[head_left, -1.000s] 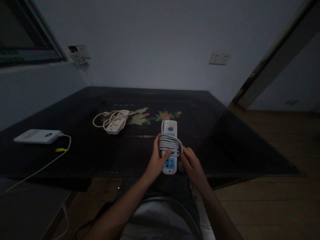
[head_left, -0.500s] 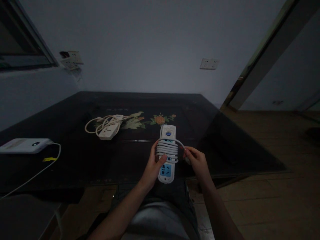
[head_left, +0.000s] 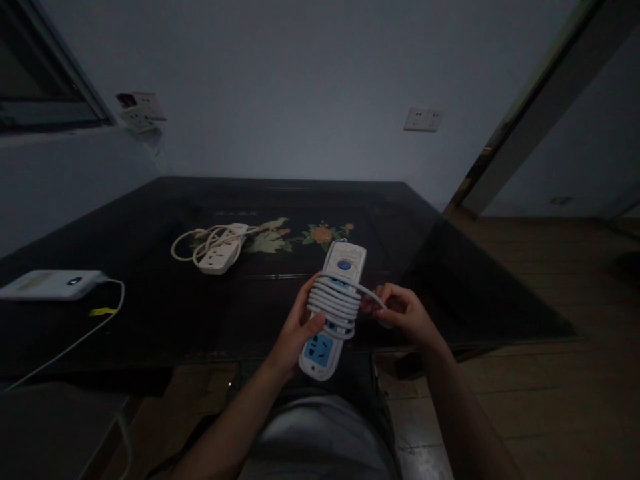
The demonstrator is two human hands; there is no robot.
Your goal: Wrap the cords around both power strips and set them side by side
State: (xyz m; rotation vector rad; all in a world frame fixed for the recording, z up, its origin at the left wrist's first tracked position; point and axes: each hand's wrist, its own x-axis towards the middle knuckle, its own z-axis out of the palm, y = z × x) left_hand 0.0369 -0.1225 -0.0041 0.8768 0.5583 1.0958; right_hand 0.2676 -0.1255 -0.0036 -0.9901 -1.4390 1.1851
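Note:
A white power strip (head_left: 321,351) with blue socket faces and a blue button is held over the table's front edge, its top leaning right. Its grey-white cord (head_left: 334,300) is wound around its middle in several close turns. My left hand (head_left: 296,331) grips the strip from the left, thumb lying on its front at the lower turns. My right hand (head_left: 403,312) pinches the loose end of the cord to the right of the strip, and the cord runs taut between them. The cord's plug end is mostly hidden by the right fingers.
A second white power strip (head_left: 219,257) with a loosely looped cord lies left on the dark table (head_left: 165,320). At far left is a white power bank (head_left: 53,285) with a cable trailing off the front edge. Wall sockets (head_left: 423,120) sit behind the table.
The held power strip has tilted, its top swinging right and its bottom left. My right hand has moved right, drawing the cord end further from the strip.

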